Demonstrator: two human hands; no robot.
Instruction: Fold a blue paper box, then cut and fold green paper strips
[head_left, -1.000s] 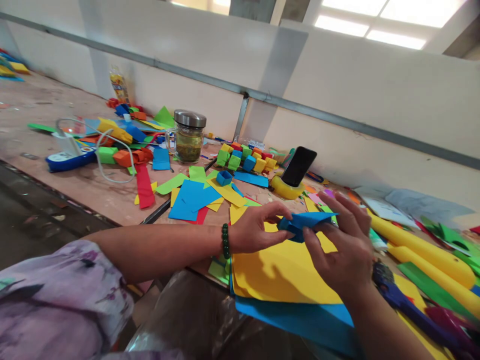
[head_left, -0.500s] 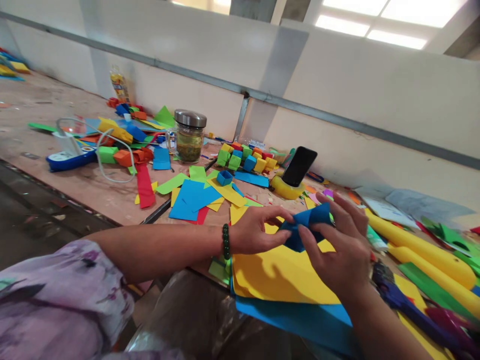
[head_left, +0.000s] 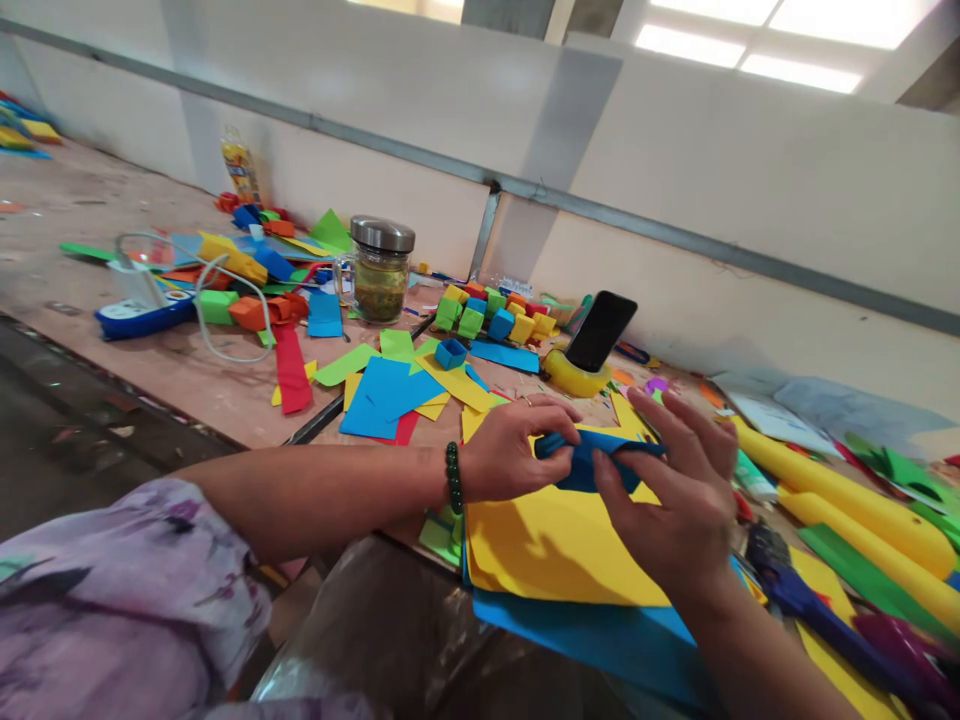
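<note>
Between my two hands is a folded piece of blue paper (head_left: 589,470), held above a stack of yellow sheets (head_left: 555,550). My left hand (head_left: 517,450) pinches its left end between thumb and curled fingers. At the other end, the thumb and index finger of my right hand (head_left: 675,480) grip the paper, while its other fingers stretch out above. Blue sheets (head_left: 585,640) stick out under the yellow stack. Past my left hand lie a small open blue paper box (head_left: 451,353) and loose blue, yellow and green pieces of paper.
Folded paper cubes (head_left: 495,312) cluster near the wall, beside a phone (head_left: 601,330) in a yellow stand (head_left: 574,373). A lidded glass mug (head_left: 381,270) stands left of them. Yellow rolls (head_left: 847,490) and dark-blue-handled scissors (head_left: 810,600) lie at right.
The blue paper has been turned and lies flatter between my hands. My left hand has shifted slightly left and curled its fingers more; my right hand keeps its pinch.
</note>
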